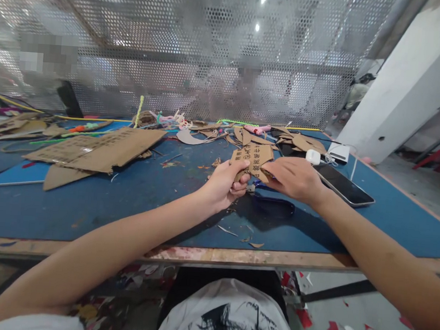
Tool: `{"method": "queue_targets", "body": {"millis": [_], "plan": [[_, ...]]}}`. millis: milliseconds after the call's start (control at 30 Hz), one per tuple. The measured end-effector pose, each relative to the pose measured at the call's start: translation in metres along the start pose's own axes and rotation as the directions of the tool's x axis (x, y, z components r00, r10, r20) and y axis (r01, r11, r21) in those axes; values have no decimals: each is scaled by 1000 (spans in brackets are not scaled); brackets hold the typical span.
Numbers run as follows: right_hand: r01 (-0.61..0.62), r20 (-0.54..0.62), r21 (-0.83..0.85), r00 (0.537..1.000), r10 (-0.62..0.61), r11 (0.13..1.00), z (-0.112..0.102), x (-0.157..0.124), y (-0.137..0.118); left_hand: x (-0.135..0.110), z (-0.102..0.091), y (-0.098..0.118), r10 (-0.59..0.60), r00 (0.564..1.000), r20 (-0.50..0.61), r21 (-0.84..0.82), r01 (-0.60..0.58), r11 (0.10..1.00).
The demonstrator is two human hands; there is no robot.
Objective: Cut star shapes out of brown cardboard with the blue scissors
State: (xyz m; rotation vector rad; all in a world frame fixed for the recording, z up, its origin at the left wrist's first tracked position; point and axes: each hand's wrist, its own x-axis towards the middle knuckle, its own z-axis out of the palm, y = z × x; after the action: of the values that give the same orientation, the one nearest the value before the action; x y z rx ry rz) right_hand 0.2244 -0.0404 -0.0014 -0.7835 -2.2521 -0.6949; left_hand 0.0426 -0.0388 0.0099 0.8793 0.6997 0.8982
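Note:
Both hands are at a small piece of printed cardboard, held above the table in the head view. My left hand is closed on its left side, thumb on top and fingers curled beneath. My right hand pinches the right edge, where the cardboard looks cut or torn. Just below the hands lies a pair of scissors with dark blue handles; part of it is hidden behind my hands.
A large cardboard sheet lies on the left. Cardboard scraps and a pale curved piece are along the back. A phone and white earphone case sit right. A perforated metal screen stands behind the table.

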Motion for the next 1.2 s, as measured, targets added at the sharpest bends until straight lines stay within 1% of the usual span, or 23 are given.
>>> {"method": "queue_targets", "body": {"millis": [100,167,200,267,333,367,400,433,467,500,567,600,633,667,733,833,867,900,933,1067,1100,1133,1200], "plan": [[128,20,-130,992,-126,983,-3,-4,5,2,-3,16,-189,980,-67,-45,186,981],[115,-34,-182,992,-123,977,-7,-7,10,7,-10,28,-254,960,-120,-93,243,965],[57,-88,-204,993,-76,977,-9,-8,14,11,-16,33,-229,961,-156,-110,214,971],[-171,-229,-231,966,117,958,-13,-11,24,20,-28,39,-58,973,-224,-92,38,995],[-431,-298,-237,885,357,871,-13,-12,34,29,-39,40,117,962,-249,32,-112,993],[-528,-272,-255,843,464,810,-12,-12,39,33,-43,39,192,952,-237,128,-165,978],[-588,-198,-284,809,554,757,-11,-12,43,35,-47,37,250,945,-212,231,-200,952],[-608,-68,-311,781,621,730,-9,-11,45,37,-50,36,297,937,-183,323,-228,918],[-596,109,-314,751,652,739,-7,-11,46,38,-53,35,334,929,-157,391,-252,885],[-573,310,-273,708,634,773,-5,-10,45,38,-55,34,356,923,-142,429,-267,863],[-531,653,-84,609,450,843,-4,-6,36,39,-59,34,394,908,-140,435,-301,849],[-521,744,10,574,342,854,-5,-4,28,40,-61,35,416,898,-146,421,-324,847],[-507,780,60,561,277,860,-6,-1,18,42,-63,36,439,886,-150,404,-350,845],[-481,780,42,564,272,876,-7,3,8,43,-65,37,464,871,-161,384,-378,842],[-466,776,-52,538,329,883,-9,9,-12,48,-68,39,491,847,-204,314,-418,852],[-540,797,-157,425,429,827,-9,13,-32,51,-69,40,420,859,-293,133,-399,907],[-564,791,-174,408,455,808,-8,13,-34,51,-69,40,388,868,-309,81,-383,920],[-580,774,-178,417,477,795,-7,11,-34,50,-67,40,369,873,-318,44,-375,926],[-589,746,-174,445,496,789,-4,8,-32,48,-66,41,363,875,-320,21,-377,926],[-593,546,-139,622,561,793,7,-10,-10,39,-60,45,439,857,-270,-37,-465,884],[-599,495,-134,650,577,790,9,-13,-3,37,-58,46,462,846,-266,-60,-493,868],[-617,456,-131,658,600,776,12,-16,4,35,-57,47,481,833,-273,-83,-519,851],[-692,401,-98,630,665,715,14,-18,16,33,-53,47,505,806,-307,-123,-560,819]]}}
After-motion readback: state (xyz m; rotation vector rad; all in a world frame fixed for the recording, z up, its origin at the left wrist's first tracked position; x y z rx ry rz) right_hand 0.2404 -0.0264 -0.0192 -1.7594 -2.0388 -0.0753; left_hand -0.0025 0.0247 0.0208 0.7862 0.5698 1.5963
